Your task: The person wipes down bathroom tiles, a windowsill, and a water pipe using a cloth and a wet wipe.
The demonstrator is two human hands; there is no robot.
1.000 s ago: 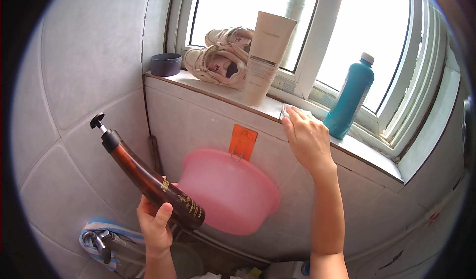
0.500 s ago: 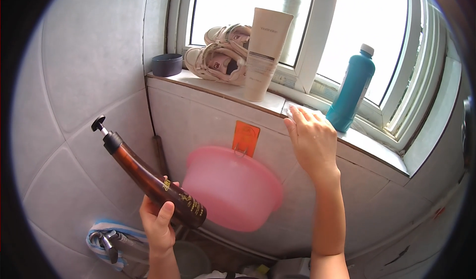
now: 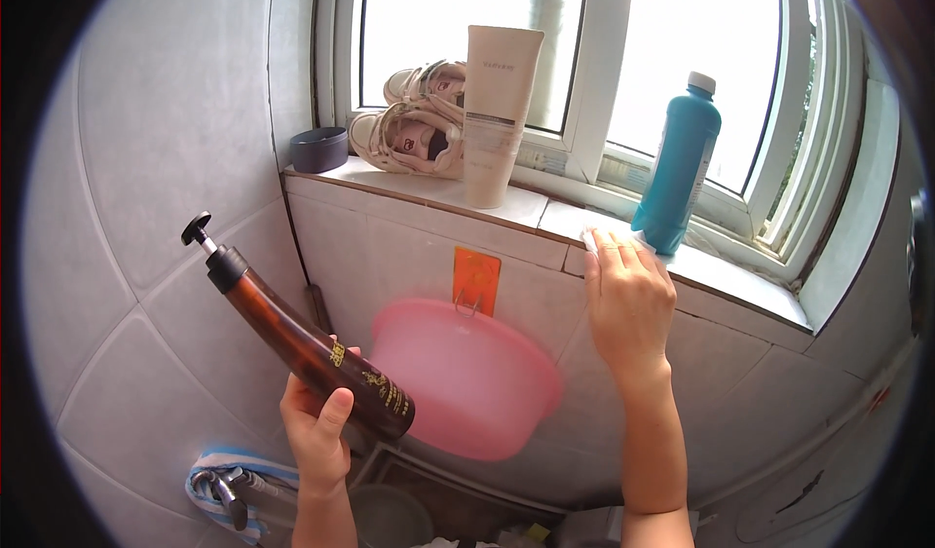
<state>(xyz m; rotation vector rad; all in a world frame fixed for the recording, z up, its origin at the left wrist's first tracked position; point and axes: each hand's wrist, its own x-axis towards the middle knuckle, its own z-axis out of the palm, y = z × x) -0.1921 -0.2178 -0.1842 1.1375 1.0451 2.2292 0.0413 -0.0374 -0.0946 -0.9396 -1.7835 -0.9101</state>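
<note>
My left hand [image 3: 319, 431] is wrapped round the lower part of a curved brown pump bottle [image 3: 282, 329], which leans with its black pump head up and to the left. Over at the window ledge [image 3: 750, 295], my right hand [image 3: 633, 304] presses a crumpled white tissue [image 3: 589, 240] onto the tiled surface. Most of the tissue is covered by the fingers. A teal bottle [image 3: 679, 163] with a white cap stands on the ledge just beyond those fingertips. To their left rises a beige squeeze tube [image 3: 502, 119], upright on its cap end.
A pair of pale shoes [image 3: 409, 137] and a dark round container [image 3: 319, 151] occupy the ledge's left end. Below, a pink basin [image 3: 467, 377] hangs from an orange adhesive hook [image 3: 477, 275]. A striped towel [image 3: 200, 487] and a metal tap [image 3: 232, 499] are at lower left.
My right hand has slid the tissue along the ledge, rightward and closer to the teal bottle. The whole view has shifted a little; my left hand keeps its hold on the pump bottle.
</note>
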